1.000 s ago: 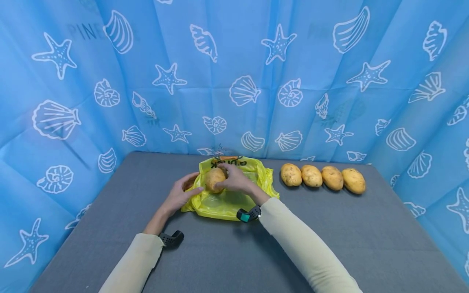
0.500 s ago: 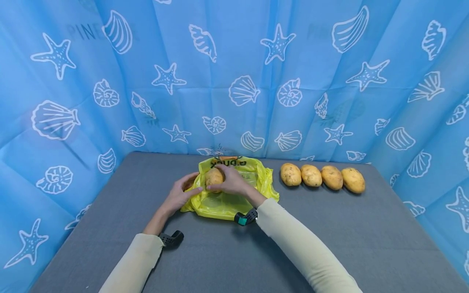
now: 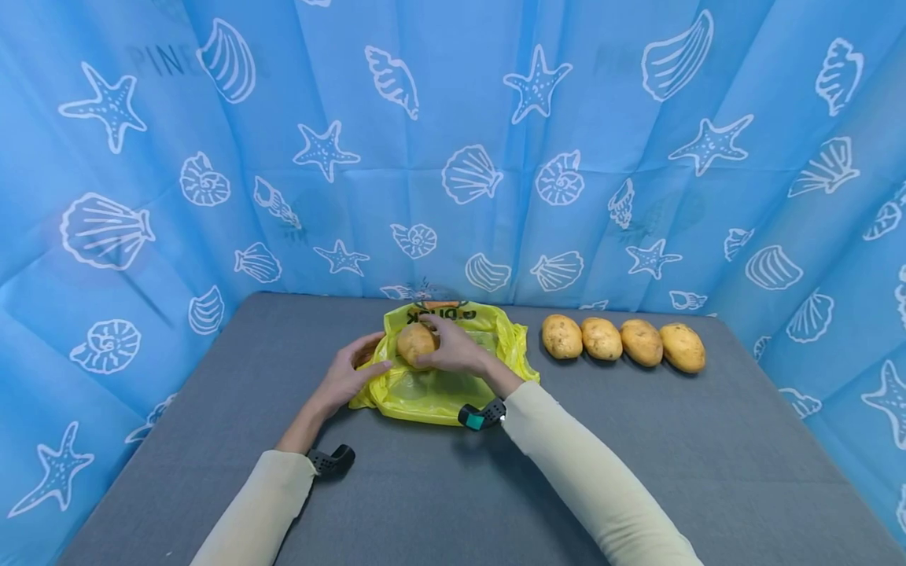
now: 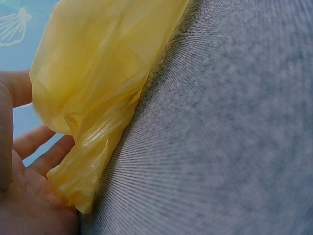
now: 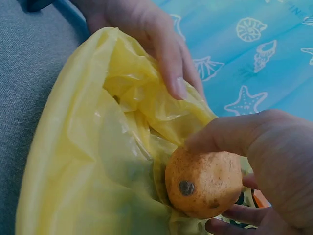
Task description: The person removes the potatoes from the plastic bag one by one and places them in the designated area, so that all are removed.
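Note:
A yellow plastic bag (image 3: 425,409) lies on its side on the grey table, its mouth facing the person. My right hand (image 3: 453,346) grips a potato (image 3: 416,348) inside the mouth, thumb and fingers around it. Close up in the right wrist view, the potato (image 5: 203,183) shows a dark spot. At the bag's left side is my left hand (image 3: 350,377), its thumb hooked over the rim and its fingers behind the plastic. The left wrist view shows those fingers (image 4: 36,142) behind the bag's crumpled side (image 4: 93,132).
Several potatoes (image 3: 602,340) stand in a row to the right of the bag. A blue curtain (image 3: 453,157) with white shell and starfish prints hangs behind and beside the table (image 3: 396,495).
My right hand has shifted a little left and then back right, turning the potato slightly within the bag's mouth. The left hand and the row of potatoes stay in place.

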A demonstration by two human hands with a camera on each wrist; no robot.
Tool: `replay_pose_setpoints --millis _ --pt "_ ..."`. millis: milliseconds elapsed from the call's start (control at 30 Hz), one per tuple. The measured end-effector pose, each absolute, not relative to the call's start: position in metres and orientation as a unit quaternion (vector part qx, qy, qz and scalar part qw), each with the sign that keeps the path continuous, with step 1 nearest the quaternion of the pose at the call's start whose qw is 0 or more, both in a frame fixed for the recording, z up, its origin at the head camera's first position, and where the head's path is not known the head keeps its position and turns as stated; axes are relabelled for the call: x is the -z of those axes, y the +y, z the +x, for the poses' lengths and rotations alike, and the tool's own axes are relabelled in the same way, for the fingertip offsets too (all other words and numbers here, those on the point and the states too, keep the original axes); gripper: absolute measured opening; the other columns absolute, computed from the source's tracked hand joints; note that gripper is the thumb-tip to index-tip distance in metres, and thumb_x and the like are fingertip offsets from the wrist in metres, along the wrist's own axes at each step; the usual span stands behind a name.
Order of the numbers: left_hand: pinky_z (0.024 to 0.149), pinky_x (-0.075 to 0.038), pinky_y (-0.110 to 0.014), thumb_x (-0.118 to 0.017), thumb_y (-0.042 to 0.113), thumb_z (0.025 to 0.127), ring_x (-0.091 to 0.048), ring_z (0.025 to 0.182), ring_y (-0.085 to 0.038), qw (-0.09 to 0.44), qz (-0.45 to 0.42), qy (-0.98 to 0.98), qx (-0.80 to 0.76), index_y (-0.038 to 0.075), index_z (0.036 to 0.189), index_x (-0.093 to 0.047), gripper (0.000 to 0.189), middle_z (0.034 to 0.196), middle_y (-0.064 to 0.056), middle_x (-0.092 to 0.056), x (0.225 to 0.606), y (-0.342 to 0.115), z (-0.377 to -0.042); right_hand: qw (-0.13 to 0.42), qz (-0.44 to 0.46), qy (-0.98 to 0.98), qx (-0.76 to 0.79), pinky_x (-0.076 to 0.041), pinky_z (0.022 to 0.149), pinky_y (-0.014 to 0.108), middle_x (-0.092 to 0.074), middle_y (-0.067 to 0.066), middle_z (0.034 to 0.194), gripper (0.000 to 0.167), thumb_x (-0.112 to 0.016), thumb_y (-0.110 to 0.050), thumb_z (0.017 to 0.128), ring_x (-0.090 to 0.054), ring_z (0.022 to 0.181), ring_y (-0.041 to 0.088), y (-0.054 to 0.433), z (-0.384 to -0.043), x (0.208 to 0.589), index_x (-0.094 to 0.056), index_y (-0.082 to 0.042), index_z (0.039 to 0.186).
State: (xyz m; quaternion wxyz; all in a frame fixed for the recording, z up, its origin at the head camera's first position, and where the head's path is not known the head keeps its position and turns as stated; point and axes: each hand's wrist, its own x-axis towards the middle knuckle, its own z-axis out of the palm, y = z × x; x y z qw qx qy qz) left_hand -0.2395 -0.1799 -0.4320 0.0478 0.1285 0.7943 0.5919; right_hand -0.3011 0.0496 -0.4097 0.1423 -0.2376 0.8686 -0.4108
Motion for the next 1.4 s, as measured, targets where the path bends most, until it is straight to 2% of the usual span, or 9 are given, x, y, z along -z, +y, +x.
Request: replay_pose_setpoints --millis 233,767,1067,1400 --pt "0.114 -0.034 -0.058 -0.063 0.011 0.102 -0.038 0.141 -0.045 0.047 0.127 0.797 -0.588 -0.007 0.152 -0.037 0.06 0.154 -0.029 -0.039 0.432 -0.181 -0.24 0.124 -0.24 0.878 0.396 -0.053 0.095 0.043 -0.055 0.017 0.138 0.085 -0.081 -0.031 0.089 -0.059 0.117 0.029 0.046 -0.303 0.416 -0.036 0.0 0.155" --pt "0.112 -0.036 -0.058 -0.062 0.011 0.102 -0.039 0.14 -0.046 0.049 0.129 0.794 -0.592 -0.007 0.152 -0.037 0.059 0.154 -0.029 -0.039 0.431 -0.18 -0.24 0.091 -0.231 0.849 0.467 -0.053 0.094 0.045 -0.053 0.016 0.14 0.082 -0.084 -0.018 0.086 -0.057 0.121 0.032 0.057 -0.292 0.407 -0.041 -0.004 0.154" --pt "0.113 -0.035 -0.058 -0.063 0.011 0.101 -0.04 0.139 -0.046 0.048 0.127 0.796 -0.59 -0.007 0.152 -0.037 0.06 0.153 -0.03 -0.039 0.431 -0.179 -0.239 0.056 -0.237 0.843 0.48 -0.051 0.097 0.048 -0.05 0.014 0.145 0.081 -0.084 -0.018 0.086 -0.054 0.126 0.033 0.086 -0.277 0.393 -0.041 -0.007 0.154" --pt "0.112 -0.037 -0.056 -0.064 0.011 0.101 -0.041 0.139 -0.045 0.047 0.122 0.801 -0.584 -0.006 0.152 -0.037 0.06 0.153 -0.028 -0.041 0.43 -0.179 -0.239 0.021 -0.203 0.849 0.487 -0.049 0.098 0.056 -0.042 0.02 0.152 0.081 -0.082 -0.022 0.088 -0.048 0.13 0.043 0.14 -0.265 0.38 -0.039 -0.011 0.155"
